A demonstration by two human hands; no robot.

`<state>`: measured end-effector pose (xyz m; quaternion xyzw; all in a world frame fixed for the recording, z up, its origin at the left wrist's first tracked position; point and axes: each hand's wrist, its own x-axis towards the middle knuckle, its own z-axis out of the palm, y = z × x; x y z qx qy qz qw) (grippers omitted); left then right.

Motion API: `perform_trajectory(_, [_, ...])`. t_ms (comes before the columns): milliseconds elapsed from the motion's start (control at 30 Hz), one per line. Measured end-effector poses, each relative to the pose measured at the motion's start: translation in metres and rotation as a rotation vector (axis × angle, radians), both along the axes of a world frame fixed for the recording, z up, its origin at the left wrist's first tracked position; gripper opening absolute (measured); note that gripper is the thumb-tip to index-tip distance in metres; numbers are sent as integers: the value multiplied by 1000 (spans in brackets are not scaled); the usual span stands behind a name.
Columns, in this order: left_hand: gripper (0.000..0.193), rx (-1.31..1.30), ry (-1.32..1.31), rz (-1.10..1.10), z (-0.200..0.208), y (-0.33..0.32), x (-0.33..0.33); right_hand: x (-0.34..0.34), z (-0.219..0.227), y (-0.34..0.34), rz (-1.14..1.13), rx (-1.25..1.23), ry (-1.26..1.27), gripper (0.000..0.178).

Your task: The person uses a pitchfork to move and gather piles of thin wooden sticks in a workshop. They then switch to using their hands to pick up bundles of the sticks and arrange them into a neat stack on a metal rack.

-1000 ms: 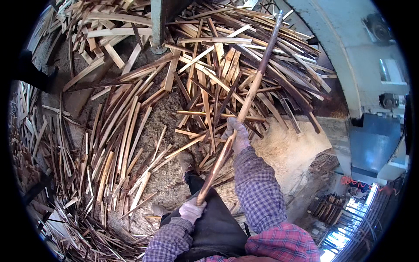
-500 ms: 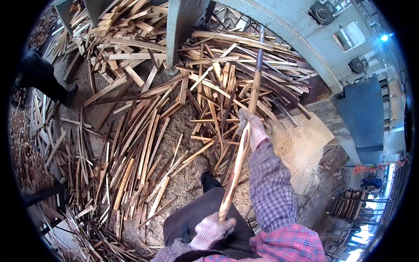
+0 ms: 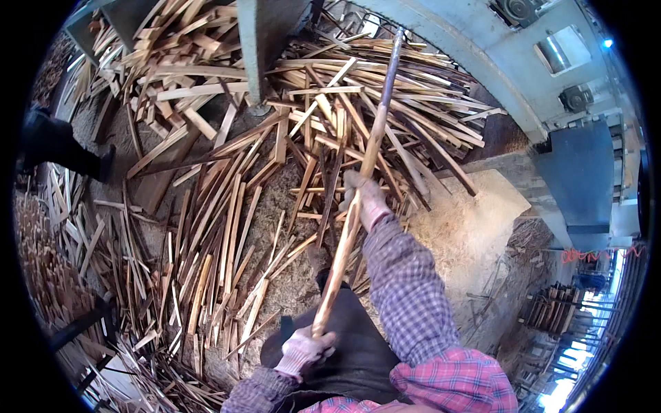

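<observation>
A co-worker's dark-clad leg was seen at far left. Wood strips were strewn across the sawdust-covered floor. A wooden pole, slanted out over the far heap of strips, was gripped at its near end by the gloved left hand and midway by the gloved right hand. At right, pale sawdust was spread near a blue-grey machine.

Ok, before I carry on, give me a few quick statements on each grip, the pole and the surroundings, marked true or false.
1. The right grip is around the wooden pole. True.
2. The left grip is off the wooden pole. False: it is closed on the near end.
3. Loose wood strips lie left of the wooden pole. True.
4. The blue panel is at the view's left. False: it is at the right.
5. The sleeves are checked. True.
</observation>
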<state>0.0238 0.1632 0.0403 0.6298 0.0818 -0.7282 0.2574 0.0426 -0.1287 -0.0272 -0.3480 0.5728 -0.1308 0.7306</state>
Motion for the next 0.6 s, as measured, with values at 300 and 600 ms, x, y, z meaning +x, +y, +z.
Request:
perform_trajectory(300, [35,-265,-95,-266,35,123,-41,-54,41,106,-125,-196,-107,20])
perform_trajectory(600, [40,-93,-392,-523,124,267,-29,-58,107,260,-49,-23,-149,21])
